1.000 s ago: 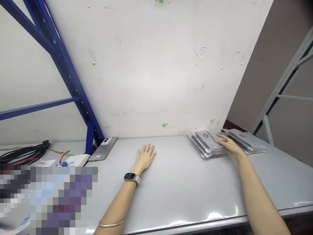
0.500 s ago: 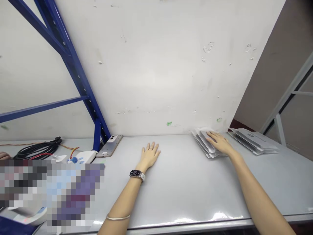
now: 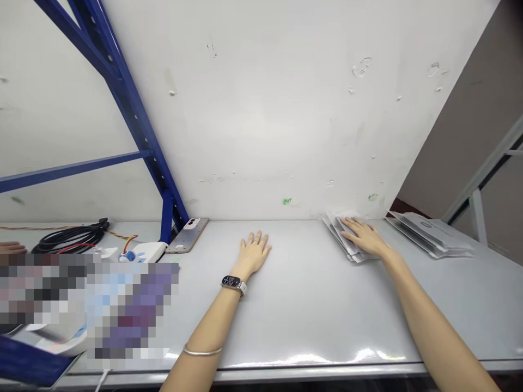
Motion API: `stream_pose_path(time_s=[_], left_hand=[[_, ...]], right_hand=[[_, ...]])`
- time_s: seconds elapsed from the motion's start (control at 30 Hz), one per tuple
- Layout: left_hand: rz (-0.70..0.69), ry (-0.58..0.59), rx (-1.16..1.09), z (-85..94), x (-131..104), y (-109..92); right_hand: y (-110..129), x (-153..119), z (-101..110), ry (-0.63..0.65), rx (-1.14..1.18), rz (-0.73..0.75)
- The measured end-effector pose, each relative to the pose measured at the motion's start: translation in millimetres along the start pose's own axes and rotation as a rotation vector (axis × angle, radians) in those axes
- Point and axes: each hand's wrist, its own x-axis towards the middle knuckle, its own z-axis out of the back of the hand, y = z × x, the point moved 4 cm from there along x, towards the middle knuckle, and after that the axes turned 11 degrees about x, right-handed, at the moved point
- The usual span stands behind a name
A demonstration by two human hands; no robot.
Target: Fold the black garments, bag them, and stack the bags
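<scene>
My left hand (image 3: 252,256) lies flat on the grey tabletop (image 3: 302,305), fingers spread, holding nothing. A smart band (image 3: 232,282) is on that wrist, with a bangle further up the forearm. Over on the right, my right hand (image 3: 365,238) rests palm down on a small stack of flat plastic packets (image 3: 343,239), its fingers stretched out and not wrapped round them. Part of the stack is hidden under the hand. A second stack of grey packets with a round dark mark (image 3: 433,231) sits further right, apart from my hand.
A phone (image 3: 188,237) lies at the back left by the blue metal frame (image 3: 143,125). Coiled black cable (image 3: 73,237), a white power strip (image 3: 149,252) and a pixelated area fill the left. Another person's hand (image 3: 12,247) shows at the left edge. A white wall (image 3: 261,109) rises behind.
The view has shifted slightly, so most things appear a little further right and higher. Both my hands stay in place, the left on the tabletop, the right on the packets.
</scene>
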Motion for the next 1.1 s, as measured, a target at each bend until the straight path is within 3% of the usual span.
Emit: stream_pose_path(time_s=[0.43, 0.73, 0.87, 0.97, 1.1], left_hand=[[-0.006, -0.010, 0.004, -0.2, -2, -1], [-0.010, 0.000, -0.005, 0.4, -2, -1], [-0.012, -0.002, -0.012, 2.6, -3, -1], [-0.009, 0.001, -0.017, 2.8, -4, -2], [-0.009, -0.011, -0.036, 1.1, -5, -1]], right_hand=[[-6, -2, -10, 0.040, -0.019, -0.017], [5, -10, 2, -0.142, -0.029, 0.041], [31, -14, 8, -0.217, -0.028, 0.106], [65, -20, 0, -0.227, 0.010, 0.204], [116, -33, -38, -0.019, 0.084, 0.383]])
